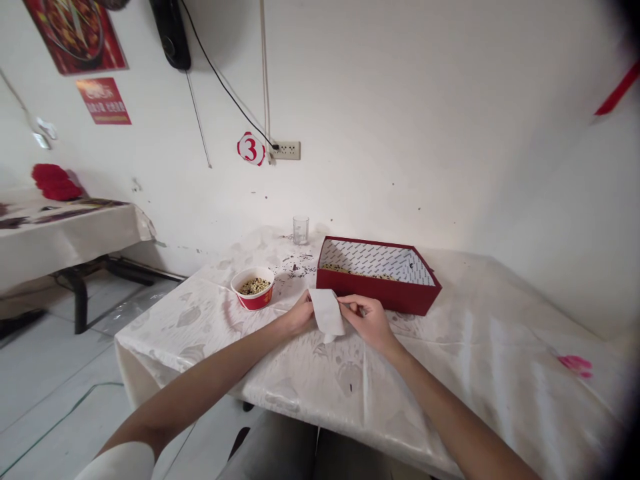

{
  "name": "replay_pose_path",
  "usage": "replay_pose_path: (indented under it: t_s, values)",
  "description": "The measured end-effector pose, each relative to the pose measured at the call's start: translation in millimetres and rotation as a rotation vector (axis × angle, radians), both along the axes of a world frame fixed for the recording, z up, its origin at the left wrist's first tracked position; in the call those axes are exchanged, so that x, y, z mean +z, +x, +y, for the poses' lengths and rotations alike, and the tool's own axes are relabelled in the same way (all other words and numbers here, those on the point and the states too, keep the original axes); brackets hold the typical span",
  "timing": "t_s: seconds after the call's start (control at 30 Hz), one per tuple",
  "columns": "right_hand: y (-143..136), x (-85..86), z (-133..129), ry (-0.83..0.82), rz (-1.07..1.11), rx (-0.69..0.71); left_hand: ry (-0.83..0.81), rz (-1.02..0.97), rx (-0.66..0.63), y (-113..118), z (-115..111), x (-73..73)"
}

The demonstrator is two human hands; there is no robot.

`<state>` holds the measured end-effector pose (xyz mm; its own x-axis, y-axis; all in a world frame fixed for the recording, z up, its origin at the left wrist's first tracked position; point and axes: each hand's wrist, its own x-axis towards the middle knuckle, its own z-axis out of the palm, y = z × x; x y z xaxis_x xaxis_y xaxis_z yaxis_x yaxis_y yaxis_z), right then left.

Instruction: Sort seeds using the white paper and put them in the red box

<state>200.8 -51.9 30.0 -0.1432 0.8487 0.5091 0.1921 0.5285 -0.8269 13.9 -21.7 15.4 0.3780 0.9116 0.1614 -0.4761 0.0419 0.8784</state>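
A small white cloth or paper piece (327, 312) hangs between my two hands above the table. My left hand (301, 313) is closed on its left edge, partly hidden behind it. On the right side, my right hand (366, 319) pinches the upper edge with thumb and finger. Just behind my hands sits a dark red box (380, 291), open at the top, its patterned white lining showing and small beads or grains along the bottom. To the left stands a red and white bowl (256, 301) with similar dark and pale pieces in it.
A clear glass (301, 230) stands near the wall, with small dark bits (295, 268) scattered before it. The patterned tablecloth (320, 400) covers the table. Something pink (575, 365) lies at the right. Another table (75, 233) stands at the left.
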Motion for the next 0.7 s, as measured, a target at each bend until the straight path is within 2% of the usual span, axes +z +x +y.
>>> replay_pose_path:
  t_s: [0.27,0.43,0.7]
  values:
    - [0.0,-1.5,0.1,-0.007,-0.031,-0.011,-0.025,0.021,0.006,-0.2,-1.2,0.9]
    - [-0.6,-2.1,-0.3,-0.004,-0.038,0.008,-0.082,0.002,0.030,0.9,1.2,-4.4]
    - [-0.3,-5.3,1.7,-0.006,-0.045,0.015,-0.065,0.011,0.036,1.2,2.7,-11.0]
